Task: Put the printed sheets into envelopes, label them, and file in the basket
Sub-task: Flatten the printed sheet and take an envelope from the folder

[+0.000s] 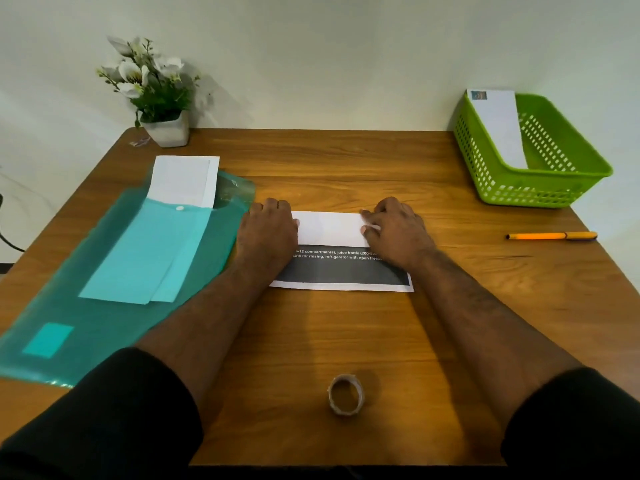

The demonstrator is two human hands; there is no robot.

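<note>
A printed sheet [341, 271] with a dark band and white text lies mid-table, its far part folded over so the white back [329, 228] faces up. My left hand [268, 228] presses the fold's left end, fingers curled. My right hand [398, 230] pinches the fold's right end. A green basket [540, 188] at the back right holds one stamped white envelope [498, 126] leaning inside. A teal plastic folder [86, 289] at the left holds white envelopes [183, 181] that stick out of its top.
An orange pen [552, 235] lies right of the sheet. A tape roll [345, 394] stands near the front edge. A potted white flower [156, 98] sits at the back left corner. The wall runs behind the table.
</note>
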